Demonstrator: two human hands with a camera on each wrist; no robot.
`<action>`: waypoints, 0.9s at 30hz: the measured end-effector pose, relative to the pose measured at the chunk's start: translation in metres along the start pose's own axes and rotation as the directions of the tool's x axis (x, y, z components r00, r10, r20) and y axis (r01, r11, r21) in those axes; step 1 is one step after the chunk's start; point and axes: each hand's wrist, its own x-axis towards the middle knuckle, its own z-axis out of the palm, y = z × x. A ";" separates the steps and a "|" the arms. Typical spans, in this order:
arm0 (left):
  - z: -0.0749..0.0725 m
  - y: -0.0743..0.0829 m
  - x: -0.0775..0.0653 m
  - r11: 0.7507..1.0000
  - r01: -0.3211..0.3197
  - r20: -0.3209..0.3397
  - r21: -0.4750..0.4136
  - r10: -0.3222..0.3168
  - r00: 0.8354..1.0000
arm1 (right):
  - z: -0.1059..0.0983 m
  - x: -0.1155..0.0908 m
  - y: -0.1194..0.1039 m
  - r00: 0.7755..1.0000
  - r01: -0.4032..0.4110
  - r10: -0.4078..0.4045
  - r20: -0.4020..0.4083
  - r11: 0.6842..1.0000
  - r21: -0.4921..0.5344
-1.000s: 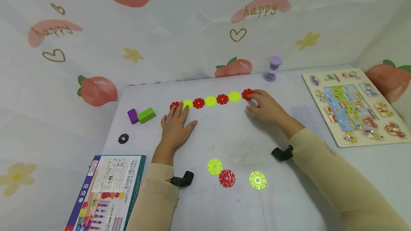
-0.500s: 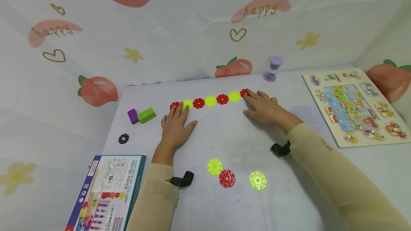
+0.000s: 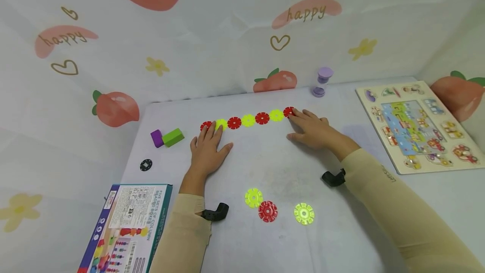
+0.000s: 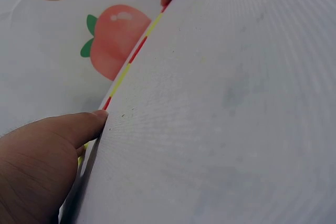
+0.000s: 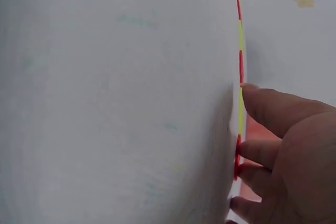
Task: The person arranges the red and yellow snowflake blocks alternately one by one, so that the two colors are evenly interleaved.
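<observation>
A row of red and yellow notched plastic discs lies along the back of the table, colours alternating. My left hand (image 3: 207, 151) rests with spread fingers on the left end, its fingertips over a red disc (image 3: 206, 125) and a yellow disc (image 3: 221, 124). At the right end, fingertips of my right hand (image 3: 312, 131) touch the last red disc (image 3: 289, 111), partly covering it. Between the hands lie a red disc (image 3: 234, 122), a yellow disc (image 3: 248, 120), another red disc (image 3: 262, 118) and another yellow disc (image 3: 276, 115). In the right wrist view the fingers (image 5: 257, 153) press on the red disc.
Nearer me lie a yellow disc (image 3: 253, 197), a red disc (image 3: 267, 211) and another yellow disc (image 3: 304, 214). At left are a purple block (image 3: 157, 138), a green block (image 3: 173, 137), a black chip (image 3: 145, 164) and a box (image 3: 132, 205). An hourglass (image 3: 322, 82) and a puzzle board (image 3: 386, 151) are at right.
My right hand has shifted slightly left, sliding the end red disc closer to its yellow neighbour, and its fingers have straightened. The left hand has stayed in place.
</observation>
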 end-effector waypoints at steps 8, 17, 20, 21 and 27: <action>0.000 -0.001 0.000 1.000 -0.001 0.000 -0.002 0.001 1.000 | -0.002 -0.007 0.000 0.998 0.044 -0.041 -0.050 0.997 0.065; 0.001 0.002 -0.001 1.000 0.004 -0.005 -0.005 -0.004 1.000 | 0.013 -0.086 -0.005 0.950 0.312 -0.191 -0.247 0.631 0.710; 0.001 0.000 -0.002 1.000 0.011 -0.005 -0.002 -0.011 1.000 | 0.034 -0.114 -0.005 0.941 0.316 -0.272 -0.200 0.506 0.803; 0.001 0.000 -0.002 1.000 0.013 -0.007 -0.003 -0.013 1.000 | 0.041 -0.122 -0.006 0.937 0.316 -0.297 -0.185 0.493 0.810; 0.000 -0.001 -0.002 1.000 -0.002 -0.004 -0.019 0.002 1.000 | 0.072 -0.165 -0.011 0.906 0.383 -0.395 -0.156 0.603 0.700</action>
